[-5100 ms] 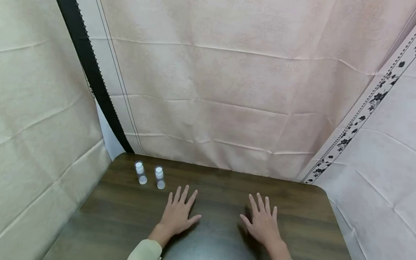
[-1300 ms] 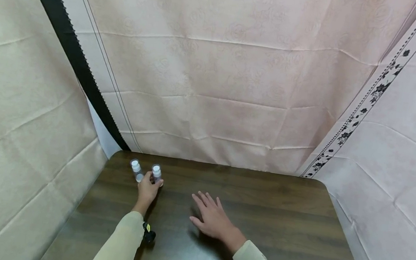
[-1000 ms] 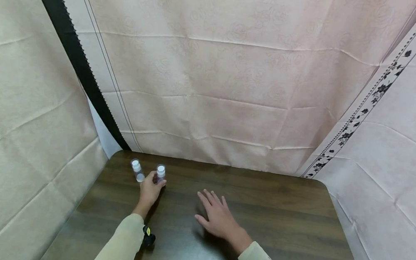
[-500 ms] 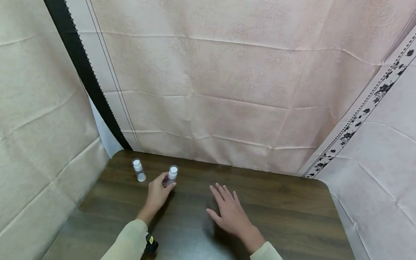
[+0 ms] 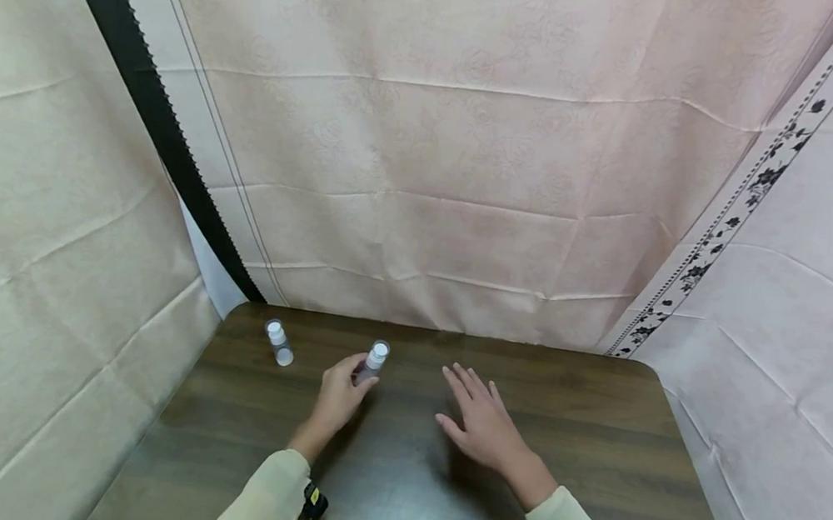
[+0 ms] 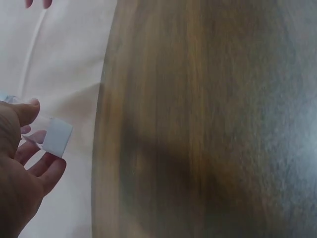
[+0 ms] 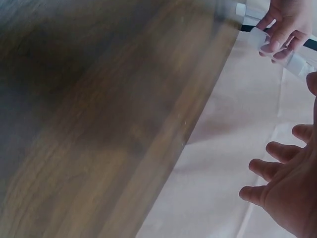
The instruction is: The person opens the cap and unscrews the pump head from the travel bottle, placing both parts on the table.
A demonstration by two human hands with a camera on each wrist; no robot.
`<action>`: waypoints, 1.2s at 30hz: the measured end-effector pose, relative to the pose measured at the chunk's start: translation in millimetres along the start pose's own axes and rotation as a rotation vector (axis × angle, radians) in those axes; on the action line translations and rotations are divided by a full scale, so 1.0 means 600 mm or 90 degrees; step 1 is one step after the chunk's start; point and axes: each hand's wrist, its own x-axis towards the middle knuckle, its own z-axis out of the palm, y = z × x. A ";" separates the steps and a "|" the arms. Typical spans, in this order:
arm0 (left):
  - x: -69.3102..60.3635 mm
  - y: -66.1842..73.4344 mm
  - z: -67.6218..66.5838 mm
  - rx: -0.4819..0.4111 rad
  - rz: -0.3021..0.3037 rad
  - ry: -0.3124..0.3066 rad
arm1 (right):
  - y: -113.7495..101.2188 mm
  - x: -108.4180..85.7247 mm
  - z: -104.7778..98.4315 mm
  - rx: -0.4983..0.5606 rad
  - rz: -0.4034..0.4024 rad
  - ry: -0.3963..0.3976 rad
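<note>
My left hand (image 5: 337, 396) grips a small clear bottle (image 5: 375, 358) with a white cap, thumb on one side and fingers on the other. The bottle leans slightly to the right and looks raised off the table. In the left wrist view its white end (image 6: 57, 137) sticks out past the fingers. A second bottle of the same kind (image 5: 279, 342) stands at the table's back left corner. To the right of the held bottle, my right hand (image 5: 487, 426) hovers with fingers spread and holds nothing; the right wrist view shows its fingers (image 7: 282, 151) apart from the bottle.
The dark wooden table (image 5: 561, 399) has rounded back corners. A pale curtain (image 5: 429, 211) hangs right behind its back edge. More cloth (image 5: 66, 302) encloses the left side, and white cloth with a floral border (image 5: 738, 207) the right.
From lying flat, my left hand has gone to the right-hand one of the two bottles, gripped it and carried it rightward. My right hand came toward the middle, then shifted back right.
</note>
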 end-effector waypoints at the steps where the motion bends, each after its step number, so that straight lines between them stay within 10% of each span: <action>1: -0.001 0.004 0.002 0.005 0.011 -0.002 | 0.002 -0.001 -0.002 0.007 -0.002 0.007; 15: -0.018 0.073 0.022 0.064 0.084 -0.088 | 0.028 -0.019 -0.029 0.073 0.064 0.024; 36: -0.017 0.149 0.046 0.353 0.186 -0.220 | 0.044 -0.022 -0.038 0.250 0.095 0.037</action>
